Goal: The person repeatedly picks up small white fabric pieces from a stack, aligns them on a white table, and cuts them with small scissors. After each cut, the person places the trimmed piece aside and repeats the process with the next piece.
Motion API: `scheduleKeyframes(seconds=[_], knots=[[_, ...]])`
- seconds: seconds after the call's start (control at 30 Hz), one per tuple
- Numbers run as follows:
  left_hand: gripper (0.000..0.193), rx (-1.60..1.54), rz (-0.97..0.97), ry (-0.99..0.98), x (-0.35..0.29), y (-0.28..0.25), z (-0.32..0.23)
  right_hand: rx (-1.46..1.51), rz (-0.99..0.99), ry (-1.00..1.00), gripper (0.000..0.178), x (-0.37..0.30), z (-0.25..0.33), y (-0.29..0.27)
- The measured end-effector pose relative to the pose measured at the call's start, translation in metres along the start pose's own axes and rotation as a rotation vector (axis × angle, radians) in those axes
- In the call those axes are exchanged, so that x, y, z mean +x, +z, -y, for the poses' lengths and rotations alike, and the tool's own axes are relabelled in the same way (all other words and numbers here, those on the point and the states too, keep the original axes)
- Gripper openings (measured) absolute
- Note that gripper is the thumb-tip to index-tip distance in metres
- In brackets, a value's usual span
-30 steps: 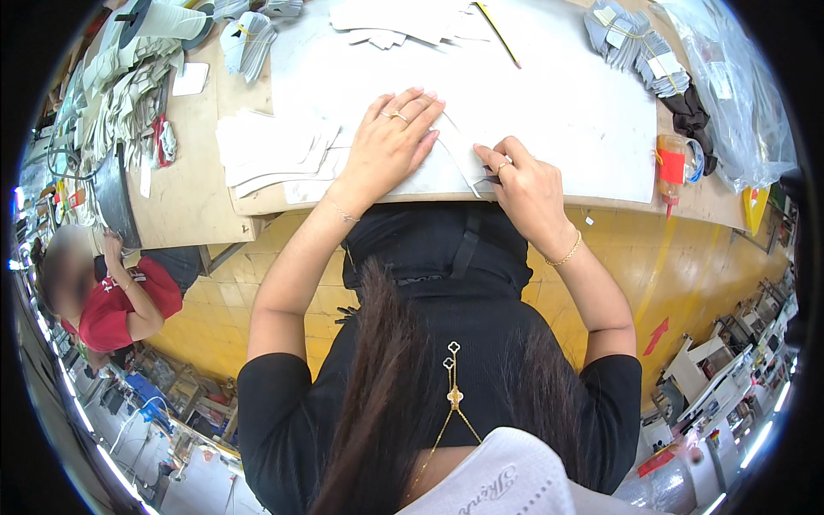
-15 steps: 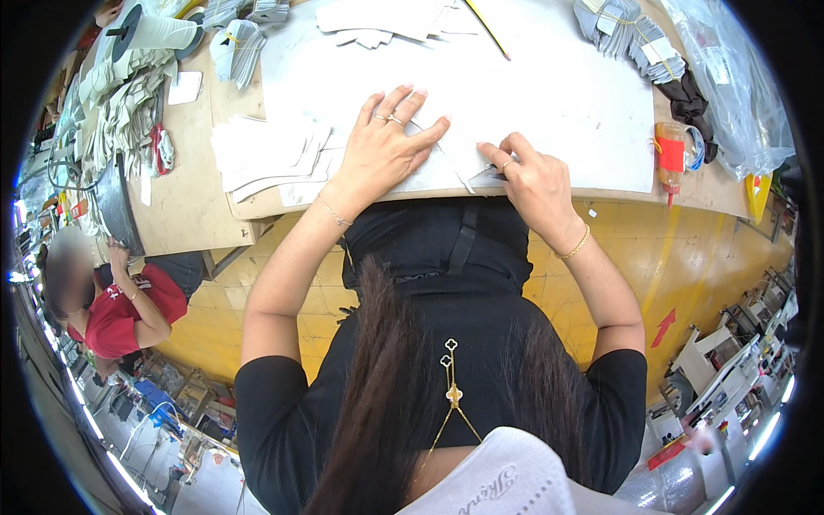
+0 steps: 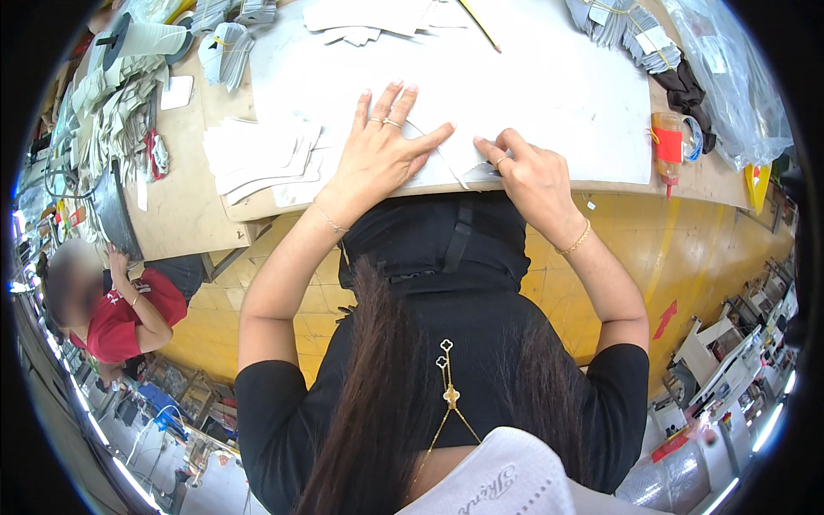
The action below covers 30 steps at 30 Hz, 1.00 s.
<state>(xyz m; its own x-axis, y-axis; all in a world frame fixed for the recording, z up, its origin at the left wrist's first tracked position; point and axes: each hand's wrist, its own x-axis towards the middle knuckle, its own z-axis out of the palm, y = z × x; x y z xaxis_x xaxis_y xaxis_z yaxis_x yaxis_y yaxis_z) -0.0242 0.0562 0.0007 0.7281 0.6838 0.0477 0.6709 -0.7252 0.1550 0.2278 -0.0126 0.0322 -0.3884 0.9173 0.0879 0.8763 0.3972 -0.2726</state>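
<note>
Head: white strip point(image 3: 454, 172) between spread left hand point(image 3: 382, 156) and right grip point(image 3: 534, 177) around slim tool point(image 3: 487, 166).

A translucent, red-banded plastic bottle point(image 3: 667, 148) is present right of the right hand point(image 3: 530, 176), a yellow-and-black pencil point(image 3: 481, 27) well ahead of that hand.

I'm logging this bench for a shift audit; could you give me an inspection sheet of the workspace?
Surface: white sheet on tan bench, faint smudges.
Job's things: narrow white strip between left hand and right hand; slim dark tool, mostly hidden.
Clutter: stacked white pieces, pencil, red-labelled bottle, banded grey bundles, clear plastic bag.
Hands: left palm down, fingers spread; right fingers closed on the tool.
Cables: pale curved line in background, possibly a cable.
Surroundings: yellow floor; co-worker in red at left.
</note>
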Motion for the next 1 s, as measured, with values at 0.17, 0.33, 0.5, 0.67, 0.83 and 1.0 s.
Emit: scheduleKeyframes(seconds=[0.17,0.33,0.5,0.67,0.83,1.0], knots=[[0.051,-0.012,-0.006,-0.008,-0.001,-0.002,0.0,-0.028,0.038,0.016,0.038,-0.016,-0.002,-0.006],[0.046,0.002,-0.008,-0.017,0.003,-0.002,-0.002,-0.083,0.138,0.145,0.043,-0.025,0.011,-0.016],[0.039,-0.026,-0.084,-0.083,0.012,-0.004,-0.019,-0.086,0.033,0.295,0.034,-0.023,0.024,-0.031],[0.036,-0.099,-0.092,0.002,0.016,-0.011,-0.018,0.21,0.081,0.651,0.039,-0.031,0.022,-0.034],[0.03,-0.257,-0.022,0.064,0.022,-0.012,-0.009,0.296,-0.034,0.593,0.034,-0.035,0.033,-0.017],[0.032,-0.396,0.008,0.062,0.025,-0.016,-0.005,0.4,0.031,0.693,0.03,-0.029,0.038,-0.012]])
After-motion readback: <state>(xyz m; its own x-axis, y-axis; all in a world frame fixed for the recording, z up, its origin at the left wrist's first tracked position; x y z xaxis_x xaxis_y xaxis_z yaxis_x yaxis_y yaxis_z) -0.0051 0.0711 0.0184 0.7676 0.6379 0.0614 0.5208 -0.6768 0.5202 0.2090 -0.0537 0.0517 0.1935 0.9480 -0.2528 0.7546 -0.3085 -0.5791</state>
